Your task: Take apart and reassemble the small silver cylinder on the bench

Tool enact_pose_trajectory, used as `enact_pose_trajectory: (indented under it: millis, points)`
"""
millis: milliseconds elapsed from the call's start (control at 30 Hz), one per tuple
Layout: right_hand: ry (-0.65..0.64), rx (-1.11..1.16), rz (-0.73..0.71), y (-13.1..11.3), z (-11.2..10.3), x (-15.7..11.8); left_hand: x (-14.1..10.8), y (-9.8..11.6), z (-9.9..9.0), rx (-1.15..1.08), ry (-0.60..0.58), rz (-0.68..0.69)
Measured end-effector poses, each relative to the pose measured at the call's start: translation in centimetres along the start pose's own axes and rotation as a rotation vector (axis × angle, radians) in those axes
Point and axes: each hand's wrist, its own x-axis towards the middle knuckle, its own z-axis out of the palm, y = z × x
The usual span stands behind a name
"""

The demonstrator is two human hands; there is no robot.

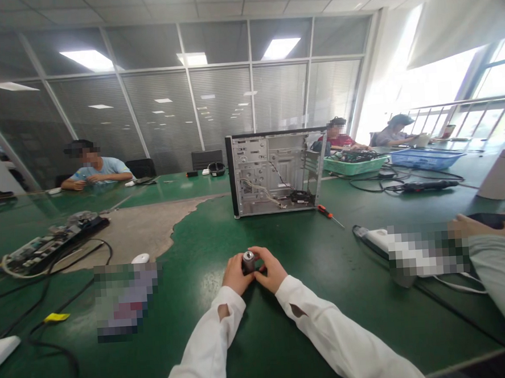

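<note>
At the middle of the green table I hold a small dark cylinder upright; its top is silvery with a small dark spot. My left hand is closed round its left side. The fingers of my right hand curve round from the other side, their tips at the cylinder. I cannot make out what kind of part it is. Beyond my hands stands an open computer case, its side panel off, with cables and a black fan inside. A screwdriver with an orange and black handle lies beside the case.
Left are a long power strip, black cables and a white mouse-like object. A green basket and a blue basket stand far right. Another person's sleeve reaches in at right, near a white power strip. Others sit farther off.
</note>
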Motion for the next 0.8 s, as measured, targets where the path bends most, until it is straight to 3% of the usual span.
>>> enact_pose_trajectory:
  millis: [333,467,800]
  points:
    - [-0.029,-0.050,0.005,-0.5,-0.1,-0.1,-0.1,-0.1,0.1,-0.023,0.024,-0.044]
    - [-0.045,-0.058,0.020,-0.3,0.0,0.0,-0.1,0.1,-0.1,-0.134,0.024,-0.118]
    - [-0.144,-0.119,0.137,0.8,-0.3,0.2,-0.3,0.3,-0.7,-0.447,-0.036,-0.150]
